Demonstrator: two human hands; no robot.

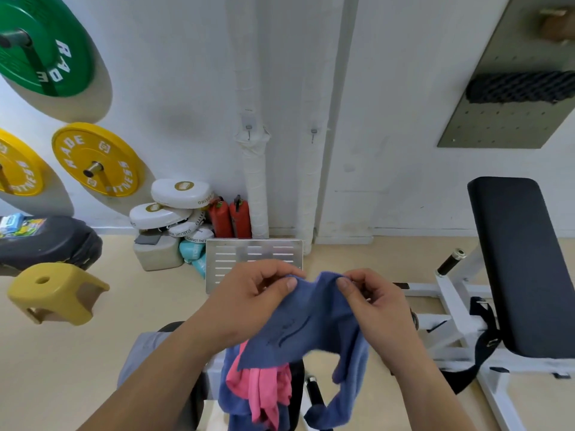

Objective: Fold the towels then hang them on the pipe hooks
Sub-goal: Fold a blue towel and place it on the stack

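Both hands (pixel 252 293) (pixel 373 297) pinch blue towel's (pixel 311 325) top edge; it hangs lengthwise downward.

- Your left hand (pixel 249 293) and right hand (pixel 370 301) pinched the top edge of a blue towel (pixel 306 331), thumbs on the near side, hands close together.
- The towel hung down between your forearms, one end trailing low on the right.
- A pink towel (pixel 264 390) lay bunched under it with more blue cloth.
- Ahead, two white wrapped pipes (pixel 253 169) ran up the wall, each bearing a small metal hook (pixel 249 129); both hooks were bare.
- A black padded bench (pixel 525 262) stood to your right, a yellow stool (pixel 56 293) to your left.
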